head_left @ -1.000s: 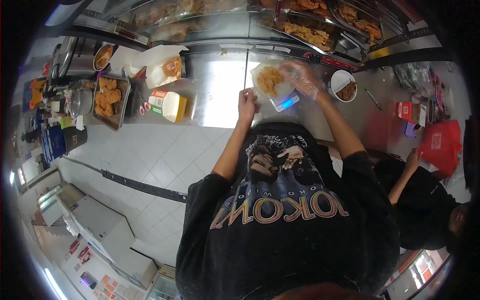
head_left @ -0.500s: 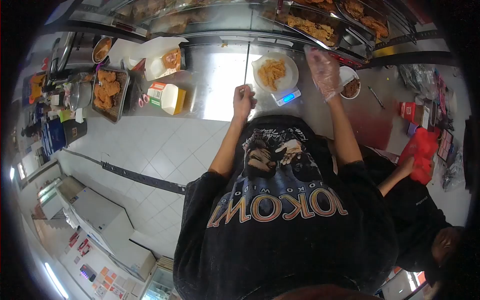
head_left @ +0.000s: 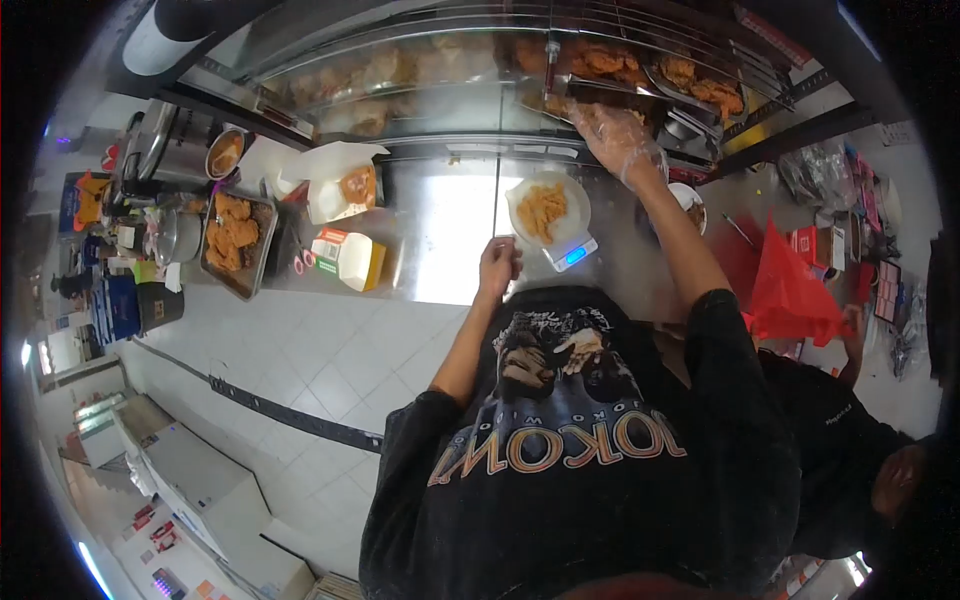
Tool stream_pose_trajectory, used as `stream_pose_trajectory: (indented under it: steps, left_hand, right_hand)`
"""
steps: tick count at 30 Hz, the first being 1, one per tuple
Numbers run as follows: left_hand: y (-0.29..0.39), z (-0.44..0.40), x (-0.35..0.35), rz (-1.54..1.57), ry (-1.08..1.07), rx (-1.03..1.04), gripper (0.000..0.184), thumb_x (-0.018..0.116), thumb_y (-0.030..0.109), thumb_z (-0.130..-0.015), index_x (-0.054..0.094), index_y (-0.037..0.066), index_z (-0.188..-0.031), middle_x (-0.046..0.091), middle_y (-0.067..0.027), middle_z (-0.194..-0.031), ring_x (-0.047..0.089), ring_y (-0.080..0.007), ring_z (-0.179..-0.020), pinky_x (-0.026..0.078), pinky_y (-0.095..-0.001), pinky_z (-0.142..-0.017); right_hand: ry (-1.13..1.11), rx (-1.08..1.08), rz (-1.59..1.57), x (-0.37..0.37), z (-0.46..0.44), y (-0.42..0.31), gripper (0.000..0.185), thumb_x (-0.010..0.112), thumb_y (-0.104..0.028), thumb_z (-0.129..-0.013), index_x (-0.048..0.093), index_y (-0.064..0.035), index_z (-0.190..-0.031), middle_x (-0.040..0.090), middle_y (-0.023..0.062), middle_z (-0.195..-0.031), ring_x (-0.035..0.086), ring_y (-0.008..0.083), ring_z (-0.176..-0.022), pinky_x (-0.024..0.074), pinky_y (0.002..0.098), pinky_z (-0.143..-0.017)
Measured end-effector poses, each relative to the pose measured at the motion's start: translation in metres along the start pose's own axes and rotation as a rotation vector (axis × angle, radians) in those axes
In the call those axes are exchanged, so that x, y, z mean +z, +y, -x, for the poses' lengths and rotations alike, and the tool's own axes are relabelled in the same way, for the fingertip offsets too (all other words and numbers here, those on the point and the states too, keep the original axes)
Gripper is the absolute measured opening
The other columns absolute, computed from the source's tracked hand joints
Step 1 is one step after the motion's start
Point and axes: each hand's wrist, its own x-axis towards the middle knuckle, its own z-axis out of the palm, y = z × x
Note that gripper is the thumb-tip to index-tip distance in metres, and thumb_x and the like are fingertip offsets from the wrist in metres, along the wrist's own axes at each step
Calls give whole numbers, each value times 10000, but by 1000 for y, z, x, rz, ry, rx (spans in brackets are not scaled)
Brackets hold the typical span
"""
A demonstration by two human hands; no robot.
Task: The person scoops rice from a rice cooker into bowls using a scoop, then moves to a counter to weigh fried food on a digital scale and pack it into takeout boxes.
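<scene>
My right hand (head_left: 615,140), in a clear plastic glove, reaches into the display case at the tray of fried pieces. Its fingers are stretched out, with the tips partly lost against the tray, and I see nothing held. My left hand (head_left: 501,266) rests at the counter's front edge, fingers curled, with nothing visible in it. Between the hands, a white plate (head_left: 574,222) sits on a small digital scale (head_left: 575,253) with a lit blue display. Strips of golden fried food (head_left: 541,210) lie on the plate.
Left on the counter (head_left: 425,250) are an open box (head_left: 362,262), a paper-lined food box (head_left: 325,200), red-handled scissors (head_left: 304,262) and a tray of fried chicken (head_left: 232,236). A white bowl (head_left: 687,200) is under my right forearm. At right, a co-worker holds a red bag (head_left: 790,290).
My right hand has moved from the counter beside the plate up into the display case. The view has tilted upward. The co-worker's red bag is spread wider. My left hand stays at the edge.
</scene>
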Motion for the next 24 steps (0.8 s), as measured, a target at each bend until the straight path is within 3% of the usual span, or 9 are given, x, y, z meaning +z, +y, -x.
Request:
stream_pose_trajectory:
  steps: [2,3,6,9,13,16,18,24]
  left_hand:
    - [-11,-8,-4,-7,-32,28,307,536,282,-997,540,28,-1168,633,-107,-891,584,-156,-634,464,-278,-505]
    - [-7,-6,-2,-2,-38,10,307,532,287,-999,546,30,-1167,635,-112,-898,577,-152,-630,457,-275,-504]
    - [2,-2,2,26,-21,-5,209,531,236,-999,568,52,-1090,610,-80,-829,543,-122,-580,402,-255,-458]
    - [1,-2,0,48,-7,31,260,558,283,-989,567,39,-1079,610,-81,-818,538,-126,-549,404,-257,-449]
    - [15,6,-3,-110,-41,-26,319,482,294,-1020,562,22,-1165,640,-112,-934,597,-151,-682,497,-283,-577]
    - [2,-2,-6,6,-38,33,299,559,313,-988,566,30,-1082,630,-94,-858,575,-142,-566,424,-256,-444]
    - [1,-7,-4,10,-30,3,288,544,315,-997,562,45,-1096,631,-95,-864,575,-145,-573,435,-261,-459]
    - [9,-10,0,0,-26,-6,275,549,313,-995,549,52,-1084,636,-101,-867,570,-143,-575,438,-270,-463]
  right_hand:
    - [-299,176,-137,-39,-4,-23,572,449,-561,-958,613,-59,-1178,685,215,-1041,651,377,-999,507,468,-895]
    - [-148,128,-169,-41,-1,-24,460,518,-511,-945,632,-89,-1089,700,196,-927,677,370,-858,534,457,-760]
    - [-162,87,-331,-53,-1,-15,395,557,-467,-938,648,-114,-1089,698,190,-920,667,375,-849,532,445,-725]
    - [66,-90,-224,-53,9,-4,208,609,-290,-934,685,-113,-1013,684,133,-935,662,303,-841,526,413,-702]
    - [386,-237,-257,-61,28,-12,141,669,-187,-894,694,-71,-971,683,114,-896,664,284,-799,532,398,-712]
    - [306,18,-624,-59,51,-52,131,702,-157,-867,701,-48,-939,692,122,-863,677,245,-786,529,353,-717]
    - [22,214,-919,-22,71,-59,176,698,-206,-888,705,-35,-931,692,73,-822,637,124,-774,505,281,-707]
    - [-80,230,-1015,61,100,-64,175,627,-186,-946,675,-18,-943,664,27,-842,588,89,-810,487,266,-749]
